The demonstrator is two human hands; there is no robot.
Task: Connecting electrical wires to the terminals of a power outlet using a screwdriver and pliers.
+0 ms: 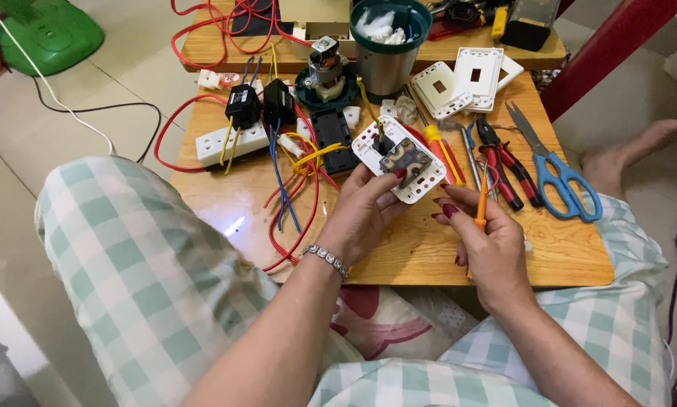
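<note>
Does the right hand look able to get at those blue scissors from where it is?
Probably yes. The blue scissors lie in the open on the table, just beyond the right hand, with nothing on top. But that hand already holds an orange screwdriver.

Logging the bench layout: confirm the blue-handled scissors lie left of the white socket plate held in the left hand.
Not so. In the head view, the blue-handled scissors lie right of the white socket plate held in the left hand.
</note>
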